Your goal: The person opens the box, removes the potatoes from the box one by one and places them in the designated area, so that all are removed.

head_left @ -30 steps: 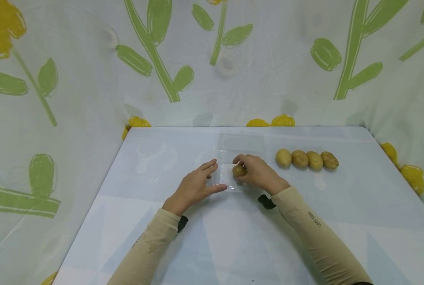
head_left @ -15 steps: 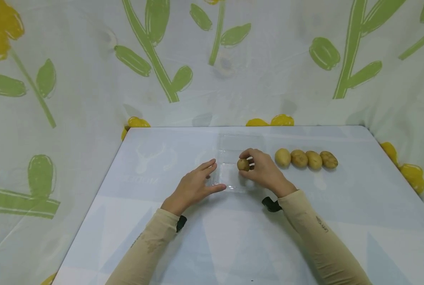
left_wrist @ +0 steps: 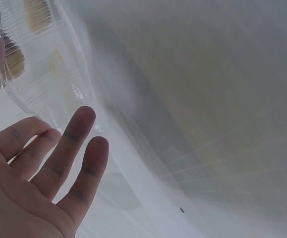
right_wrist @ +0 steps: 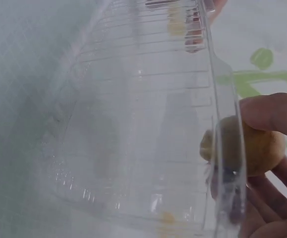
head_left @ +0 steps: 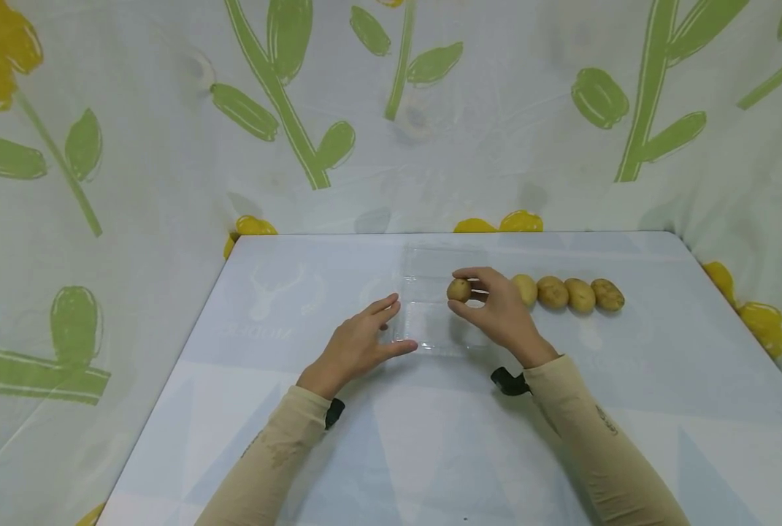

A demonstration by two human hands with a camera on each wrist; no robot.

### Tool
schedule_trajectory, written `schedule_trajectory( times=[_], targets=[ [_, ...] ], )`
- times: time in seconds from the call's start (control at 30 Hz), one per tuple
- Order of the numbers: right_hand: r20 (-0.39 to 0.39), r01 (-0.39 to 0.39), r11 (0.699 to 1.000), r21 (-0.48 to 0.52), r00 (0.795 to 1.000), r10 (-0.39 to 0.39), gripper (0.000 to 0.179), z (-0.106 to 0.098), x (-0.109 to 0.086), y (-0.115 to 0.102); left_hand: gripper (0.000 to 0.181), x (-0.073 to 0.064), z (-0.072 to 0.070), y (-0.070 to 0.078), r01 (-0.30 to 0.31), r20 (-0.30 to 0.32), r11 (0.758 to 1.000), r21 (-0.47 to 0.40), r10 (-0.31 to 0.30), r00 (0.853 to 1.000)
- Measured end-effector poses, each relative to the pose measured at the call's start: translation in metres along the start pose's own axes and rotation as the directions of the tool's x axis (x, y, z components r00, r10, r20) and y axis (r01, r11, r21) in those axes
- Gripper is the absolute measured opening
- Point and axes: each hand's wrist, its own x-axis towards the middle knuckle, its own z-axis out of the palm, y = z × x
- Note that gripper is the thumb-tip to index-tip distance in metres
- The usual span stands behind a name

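My right hand (head_left: 505, 310) pinches a small potato (head_left: 458, 290) between thumb and fingers, above the right part of a clear plastic container (head_left: 423, 325). In the right wrist view the potato (right_wrist: 264, 148) shows partly through the container's clear wall (right_wrist: 222, 99). My left hand (head_left: 354, 347) lies at the container's left near corner, thumb and fingers spread. Its fingers (left_wrist: 81, 129) are relaxed in the left wrist view, and it grips nothing. Whether they touch the container's edge I cannot tell. The container's lid (head_left: 439, 259) is folded back flat behind it.
Several potatoes stand in a row to the right of the container: a pale one (head_left: 527, 287) partly behind my right hand, then browner ones (head_left: 552, 292) and a speckled one (head_left: 607, 295) at the end. A flower-patterned curtain (head_left: 496, 131) hangs behind the table's far edge (head_left: 338, 235).
My right hand has moved back and to the right with the potato, from low in the container's near part to above its right part. The left hand has stayed in place.
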Motion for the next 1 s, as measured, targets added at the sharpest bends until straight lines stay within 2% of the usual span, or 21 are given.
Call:
schedule_trajectory(
  times=[0.33, 0.57, 1.0],
  targets=[
    [-0.102, 0.003, 1.0, 0.017, 0.995, -0.001, 0.044, -0.017, -0.007, -0.005, 0.088, 0.0, 0.001, 0.0, -0.011, -0.006, 1.0, 0.0, 0.011, 1.0],
    [-0.135, -0.042, 0.997, 0.064, 0.99, 0.05, 0.046, -0.032, -0.011, 0.004, 0.089, -0.001, 0.0, 0.0, -0.012, -0.005, 1.0, 0.001, 0.012, 1.0],
    [-0.271, -0.046, 0.998, 0.041, 0.961, 0.055, 0.049, -0.061, -0.022, 0.017, 0.088, -0.001, 0.001, 0.0, -0.016, -0.009, 1.0, 0.018, 0.016, 1.0]
  ],
)
